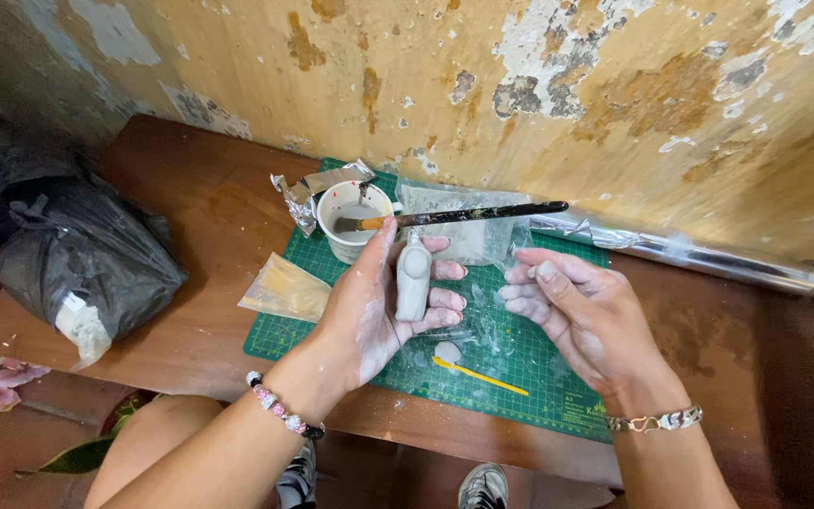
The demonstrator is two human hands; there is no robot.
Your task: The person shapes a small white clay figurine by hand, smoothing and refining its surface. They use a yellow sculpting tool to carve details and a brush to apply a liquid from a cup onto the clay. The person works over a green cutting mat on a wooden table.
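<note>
left hand (379, 306) gripping small white figure (414, 276) and brush (454, 217) above green mat (520, 377); right hand (572, 311) empty, fingers loosely curled just beside; best to steady figure, avoid smearing wet coat.

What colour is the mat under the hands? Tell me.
Green with a pale grid, the cutting mat shows best in the head view.

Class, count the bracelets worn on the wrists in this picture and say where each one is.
2. A beaded bracelet circles the wrist of the left hand, which holds a small grey figure. A metal chain bracelet circles the wrist of the right hand. None appear hidden.
</note>
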